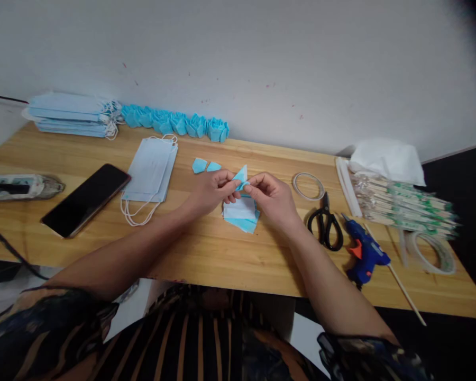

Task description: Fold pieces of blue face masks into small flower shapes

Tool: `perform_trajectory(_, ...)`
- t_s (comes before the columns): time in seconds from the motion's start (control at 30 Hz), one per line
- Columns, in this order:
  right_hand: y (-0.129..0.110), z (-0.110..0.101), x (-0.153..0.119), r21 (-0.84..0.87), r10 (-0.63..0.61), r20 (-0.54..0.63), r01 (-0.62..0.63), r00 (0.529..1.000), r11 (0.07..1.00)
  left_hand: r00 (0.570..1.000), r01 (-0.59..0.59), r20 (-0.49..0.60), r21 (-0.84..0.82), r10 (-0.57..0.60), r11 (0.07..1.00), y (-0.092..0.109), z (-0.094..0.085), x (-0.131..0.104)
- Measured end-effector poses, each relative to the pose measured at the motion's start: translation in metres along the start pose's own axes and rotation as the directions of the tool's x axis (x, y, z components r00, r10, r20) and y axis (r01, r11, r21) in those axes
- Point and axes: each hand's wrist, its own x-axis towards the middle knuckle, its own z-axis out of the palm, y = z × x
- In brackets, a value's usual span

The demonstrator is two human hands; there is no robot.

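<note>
Between my hands is a small folded blue-and-white piece of mask fabric (241, 174), held just above the table. My left hand (212, 191) pinches its left side, and the fingertips of my right hand (270, 198) pinch its lower right edge. Directly below lie cut blue and white fabric pieces (241, 216), partly hidden by my fingers. Two small blue petal-shaped pieces (199, 165) rest on the table just behind my left hand.
On the wooden table (230, 264), masks (148, 169), a phone (86, 200) and a power strip (21, 187) lie left. Blue fabric flowers (174, 123) and stacked masks (69, 114) line the back. Tape (308, 186), scissors (325, 225), a glue gun (365, 251) and wrapped sticks (400, 203) are right.
</note>
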Motion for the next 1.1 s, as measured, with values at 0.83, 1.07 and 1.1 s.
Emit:
perform_trajectory(0.83,0.0015,0.0013,-0.0007,0.076,0.048,0.036,-0.05,0.998,0.996,0.996,-0.059,0.064,-0.045,0.062,0.997,-0.0019,-0.0005,-0.001)
perform_trajectory(1.07,-0.002,-0.0014,-0.0011,0.08,0.047,0.085,-0.054,0.995,0.995,0.999,0.003,0.039,-0.049,-0.002,0.999,-0.0029,0.0,0.0016)
perform_trajectory(1.1,-0.0028,-0.0026,-0.0008,0.087,0.046,0.077,-0.052,0.996,0.995,0.999,0.021,0.045,-0.056,-0.018,0.998,-0.002,-0.0001,0.0017)
